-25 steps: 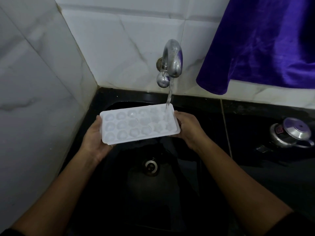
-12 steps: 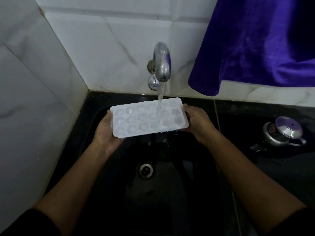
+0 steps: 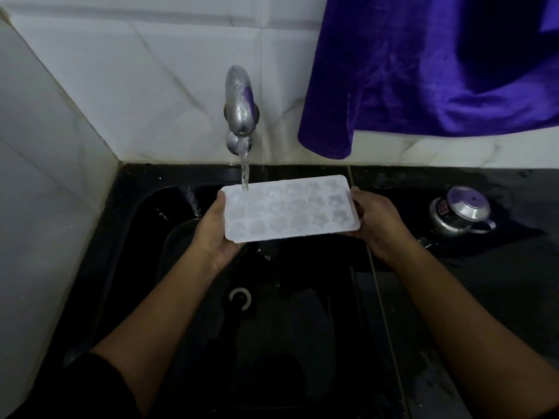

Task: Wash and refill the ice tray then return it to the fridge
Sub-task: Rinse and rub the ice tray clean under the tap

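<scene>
Tray is over the sink, cups up, near level, held by its two short ends. Left hand is wrapped round the left end, right hand round the right end. Both are grasping the tray and nothing else. Tap is running, and the stream lands on the far-left corner cup, right beside the left thumb. Can't read the water level in the other cups in this light.

Looks like the rinse/fill stage. Fridge step not started.

Risks from here:
- The stream hits one corner only. That cup overflows and splashes while the right-side cups stay short, unless the tray is slid sideways under the tap.
- Wet plastic and wet fingers mean a slippery grip. If either end slips, the tray drops into the sink near the drain and needs rewashing.
- A full tray is flexible and shallow. Any tilt or twist on lifting away spills water onto the counter, which already looks wet near the steel pot.
- Overfilling means cubes fuse and water sloshes out on the walk to the fridge.
- Purple cloth hangs close to the tap, so splash could soak it.
- Both hands are busy, so the tap runs until one lets go.
</scene>
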Tool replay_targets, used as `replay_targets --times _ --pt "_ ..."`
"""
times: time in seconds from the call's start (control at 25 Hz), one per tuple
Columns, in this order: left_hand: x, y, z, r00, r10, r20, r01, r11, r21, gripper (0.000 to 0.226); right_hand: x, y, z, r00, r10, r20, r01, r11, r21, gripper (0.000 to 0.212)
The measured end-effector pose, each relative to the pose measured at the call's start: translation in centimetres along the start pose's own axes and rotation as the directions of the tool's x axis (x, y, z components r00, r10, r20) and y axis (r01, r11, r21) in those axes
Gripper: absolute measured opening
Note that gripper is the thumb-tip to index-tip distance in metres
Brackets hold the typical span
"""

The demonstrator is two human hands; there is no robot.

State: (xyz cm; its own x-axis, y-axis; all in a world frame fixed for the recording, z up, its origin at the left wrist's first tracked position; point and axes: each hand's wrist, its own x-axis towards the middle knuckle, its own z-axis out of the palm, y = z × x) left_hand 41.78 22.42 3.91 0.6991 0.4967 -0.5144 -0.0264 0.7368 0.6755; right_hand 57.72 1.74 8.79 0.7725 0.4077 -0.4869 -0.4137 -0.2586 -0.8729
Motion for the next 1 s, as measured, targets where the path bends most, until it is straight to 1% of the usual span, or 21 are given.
replay_targets --times 0.12,0.2,0.32,0.44,0.52,0.6,0.68,0.76,0.84,0.92,1.0 --pt "-0.5 -0.7 -0.7 0.999 0.017 -0.032 -0.017 1.0 0.02 0.054 -0.7 0.6 -0.2 1.0 0.006 -0.007 -0.007 1.0 -0.014 0.03" --pt "-1.3 -0.8 -1.8 0.997 0.03 -0.076 -0.029 1.0 0.01 0.052 -1.1 1.0 0.7 0.999 0.004 0.033 -0.002 0.999 -0.041 0.032" --pt "-2.5 -0.5 -4.3 0.991 0.04 -0.129 -0.045 0.998 -0.034 0.06 -1.0 1.7 2.8 0.994 0.033 0.105 -0.023 0.995 -0.096 0.031" --pt "-3.8 0.5 -7.1 0.977 0.075 -0.202 -0.087 0.995 -0.051 0.054 -0.7 1.9 5.5 0.989 0.07 0.129 -0.046 0.982 -0.185 0.032" --pt "-4.9 1.1 -8.7 0.971 0.101 -0.215 -0.116 0.992 -0.058 0.051 -0.5 1.4 7.3 0.984 0.06 0.166 -0.012 0.962 -0.273 0.033" --pt "-6.0 1.4 -9.9 0.967 0.134 -0.216 -0.148 0.988 -0.049 0.049 0.0 -0.1 9.1 0.981 0.017 0.195 0.046 0.949 -0.311 0.034" --pt "-6.9 1.5 -10.8 0.958 0.155 -0.24 -0.17 0.985 -0.043 0.049 0.9 -2.4 11.2 0.98 -0.039 0.196 0.094 0.955 -0.282 0.043" --pt "-7.6 1.3 -11.3 0.948 0.155 -0.278 -0.177 0.983 -0.056 0.05 1.8 -5.0 13.3 0.975 -0.081 0.206 0.125 0.97 -0.209 0.049" --pt "-8.2 1.0 -11.6 0.942 0.143 -0.303 -0.17 0.983 -0.065 0.052 2.6 -7.0 15.2 0.968 -0.087 0.237 0.119 0.985 -0.128 0.04" --pt "-8.7 0.7 -12.0 0.941 0.117 -0.317 -0.152 0.985 -0.088 0.056 3.2 -7.8 16.2 0.967 -0.048 0.25 0.081 0.989 -0.121 0.027" --pt "-9.1 0.5 -12.4 0.943 0.098 -0.317 -0.139 0.984 -0.111 0.059 3.6 -7.8 16.5 0.964 0.0 0.266 0.029 0.994 -0.108 0.021"
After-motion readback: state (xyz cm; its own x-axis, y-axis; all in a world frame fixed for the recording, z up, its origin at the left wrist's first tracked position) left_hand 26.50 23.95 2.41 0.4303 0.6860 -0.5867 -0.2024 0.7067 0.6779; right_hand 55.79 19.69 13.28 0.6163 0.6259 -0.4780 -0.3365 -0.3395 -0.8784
